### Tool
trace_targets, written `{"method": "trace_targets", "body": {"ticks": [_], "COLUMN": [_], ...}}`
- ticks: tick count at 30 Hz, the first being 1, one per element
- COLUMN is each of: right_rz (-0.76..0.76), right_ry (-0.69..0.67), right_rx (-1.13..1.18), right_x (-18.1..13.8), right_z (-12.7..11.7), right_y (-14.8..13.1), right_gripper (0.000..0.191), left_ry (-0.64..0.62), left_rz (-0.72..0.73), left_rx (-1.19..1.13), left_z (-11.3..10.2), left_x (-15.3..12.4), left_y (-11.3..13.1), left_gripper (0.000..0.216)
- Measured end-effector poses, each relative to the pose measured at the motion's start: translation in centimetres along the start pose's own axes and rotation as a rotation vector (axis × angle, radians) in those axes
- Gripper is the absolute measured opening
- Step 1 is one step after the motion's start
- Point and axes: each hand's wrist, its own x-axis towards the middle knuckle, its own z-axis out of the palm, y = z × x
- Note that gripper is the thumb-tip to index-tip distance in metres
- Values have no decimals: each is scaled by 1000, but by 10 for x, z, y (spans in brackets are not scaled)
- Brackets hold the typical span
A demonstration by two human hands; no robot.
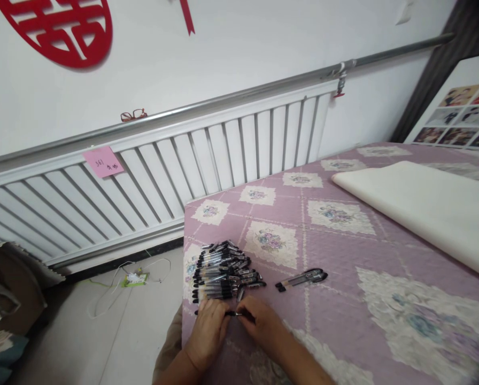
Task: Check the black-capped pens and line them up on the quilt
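A heap of several black-and-clear pens lies near the corner of a bed covered in a purple flowered quilt. Two or three more pens lie apart to the right of the heap. Just below the heap, my left hand and my right hand meet, both pinching one black pen held level between them. The fingers of both hands are closed round it, and most of the pen is hidden by them.
A white radiator runs along the wall behind the bed, with a pink note stuck on it and red glasses on the pipe above. A cream folded cloth lies on the bed's right. Cables and a small green item sit on the floor.
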Motion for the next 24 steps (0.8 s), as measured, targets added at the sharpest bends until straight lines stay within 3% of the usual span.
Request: {"method": "trace_targets", "body": {"ticks": [20,24], "right_rz": [16,9], "right_ry": [-65,-76], "right_rx": [-196,-205], "right_x": [0,1], "right_z": [1,0], "right_y": [2,2], "right_gripper": [15,15], "left_ry": [-31,0], "left_rz": [10,34], "left_rx": [-109,-112], "left_z": [5,10], "left_x": [-1,-3], "left_y": [-5,-9], "left_gripper": [24,34]}}
